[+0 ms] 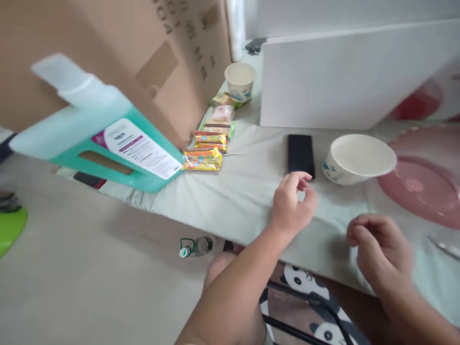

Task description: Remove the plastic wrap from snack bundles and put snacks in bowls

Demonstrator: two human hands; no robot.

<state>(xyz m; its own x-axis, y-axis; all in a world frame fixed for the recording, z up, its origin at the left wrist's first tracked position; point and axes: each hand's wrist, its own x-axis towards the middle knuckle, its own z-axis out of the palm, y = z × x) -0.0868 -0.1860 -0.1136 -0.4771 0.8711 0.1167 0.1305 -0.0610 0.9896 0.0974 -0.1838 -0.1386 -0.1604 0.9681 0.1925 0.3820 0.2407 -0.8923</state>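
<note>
My left hand [294, 202] hovers over the table's near part, just in front of a black phone [301, 154]. Its fingers are bent, with a gap between thumb and fingertips and nothing in it. To the right, my right hand [383, 247] is curled like a loose fist, thumb against the index finger; no object shows in it. Beyond the hands stands a white paper bowl [361, 160] with a blue-green print. A pink scalloped plate [419, 189] lies to its right. The tip of a shiny metal utensil [443, 247] shows at the right edge.
Several packaged snacks [210, 140] run along a large cardboard box [161, 72], with a second paper bowl [240, 79] behind. A tall jug of green liquid [118, 120] stands at the table's left edge. A white box [323, 81] rises at the back. A bottle [197, 246] is below.
</note>
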